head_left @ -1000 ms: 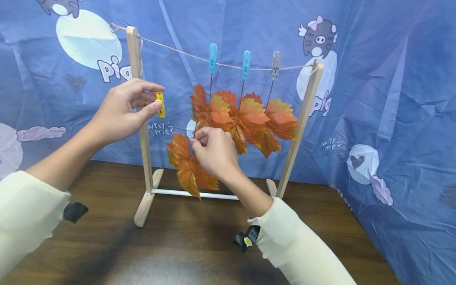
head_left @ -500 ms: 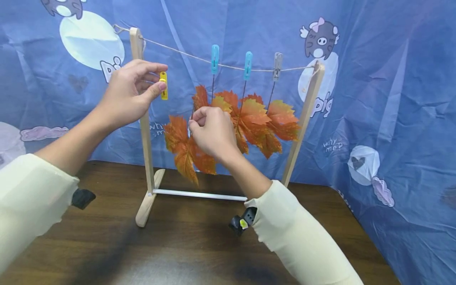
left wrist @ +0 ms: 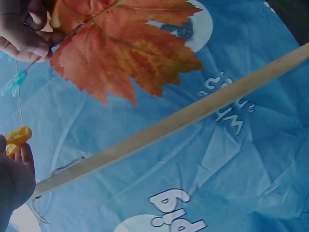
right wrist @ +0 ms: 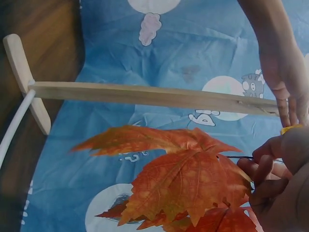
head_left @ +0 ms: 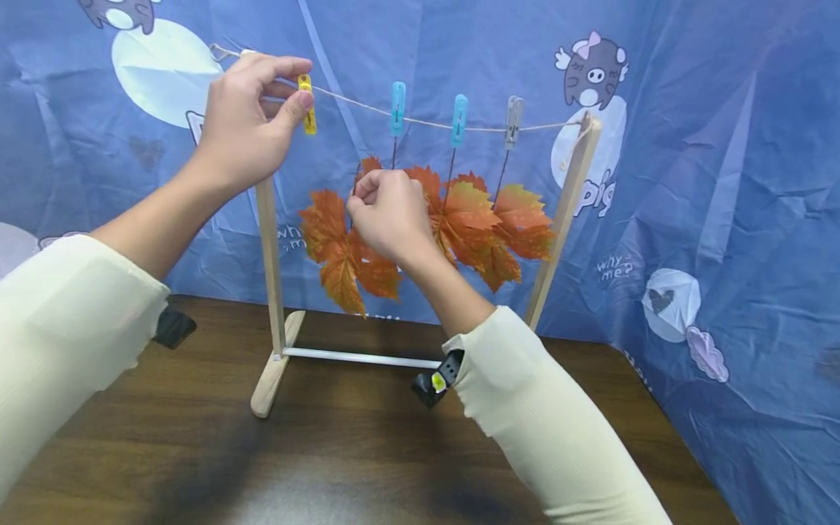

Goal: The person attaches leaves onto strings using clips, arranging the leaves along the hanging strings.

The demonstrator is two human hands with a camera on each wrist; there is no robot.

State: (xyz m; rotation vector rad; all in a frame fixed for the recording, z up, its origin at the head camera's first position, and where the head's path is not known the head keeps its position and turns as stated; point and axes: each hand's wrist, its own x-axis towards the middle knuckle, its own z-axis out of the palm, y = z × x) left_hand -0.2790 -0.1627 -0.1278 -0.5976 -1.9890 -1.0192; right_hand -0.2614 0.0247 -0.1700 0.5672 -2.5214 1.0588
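My left hand [head_left: 252, 120] pinches a yellow clothespin [head_left: 307, 106] between thumb and fingers, up by the left end of the string [head_left: 357, 103]. Lower and to the right, my right hand [head_left: 394, 215] pinches the thin dark stem of an orange maple-like leaf [head_left: 344, 266], which hangs below the fingers. In the right wrist view the stem [right wrist: 236, 156] runs into the fingertips. More orange leaves [head_left: 466, 215] hang behind and right of that hand, their stems held on the string by two blue clothespins [head_left: 397, 109] and a grey clothespin [head_left: 514, 122].
The string is tied between two wooden posts, the left post [head_left: 270, 270] and the right post [head_left: 567, 211]. A white rod [head_left: 361, 358] joins them low down, above the brown table [head_left: 328, 452]. A blue patterned cloth [head_left: 722, 182] hangs behind.
My left hand has risen with the yellow clothespin from beside the left post to the string's height. My right hand has lifted the leaf upward. The pinned leaves stay put.
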